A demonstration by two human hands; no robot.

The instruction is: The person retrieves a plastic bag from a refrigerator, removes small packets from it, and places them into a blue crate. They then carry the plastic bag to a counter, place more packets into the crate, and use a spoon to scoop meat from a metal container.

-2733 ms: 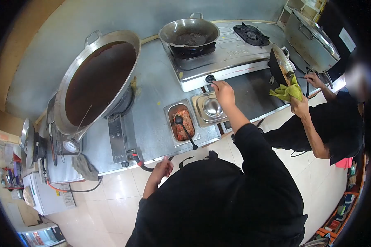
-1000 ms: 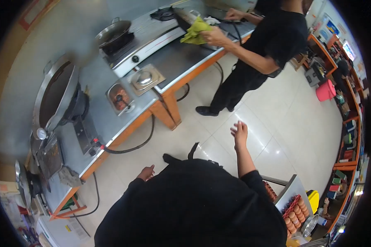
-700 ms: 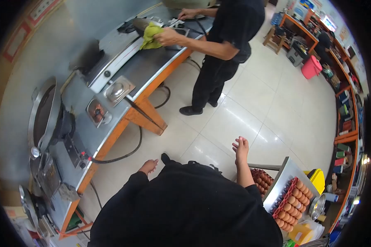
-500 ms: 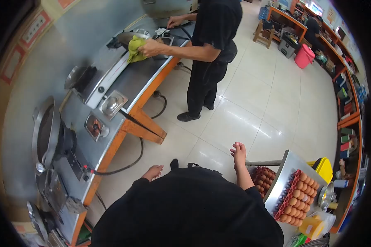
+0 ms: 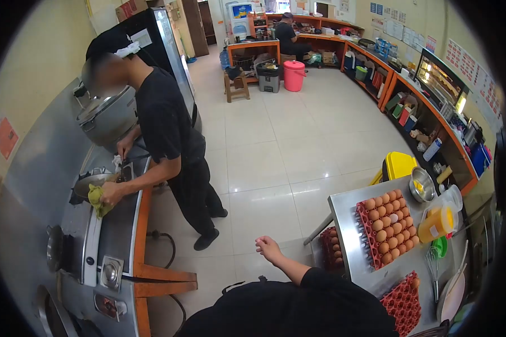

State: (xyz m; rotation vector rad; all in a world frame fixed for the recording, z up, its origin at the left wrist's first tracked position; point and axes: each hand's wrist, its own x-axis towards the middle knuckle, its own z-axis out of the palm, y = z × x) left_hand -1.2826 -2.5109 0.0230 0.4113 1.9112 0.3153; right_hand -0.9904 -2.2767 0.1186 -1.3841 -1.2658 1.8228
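Observation:
My right hand (image 5: 269,249) is held over the tiled floor in front of my body. Its fingers are loosely bent and nothing shows in them. My left hand is out of sight. Nearest to the right hand is a steel table (image 5: 343,216) on the right, some way off. On it sits a red tray full of brown eggs (image 5: 389,224), with one paler egg among them. A mostly bare red egg tray (image 5: 403,306) lies closer to me. More eggs (image 5: 333,247) are stacked below the tabletop.
At the left, a person in black (image 5: 166,112) grips a wok with a green cloth (image 5: 98,199) at the steel stove counter (image 5: 115,236). A whisk (image 5: 433,269), a steel bowl (image 5: 423,184) and a yellow container (image 5: 436,223) share the egg table. A pink bin (image 5: 293,76) stands far back.
My view has swung up and to the right, showing more of the egg table and room. My left hand has left the view. The right hand's fingers are more bent.

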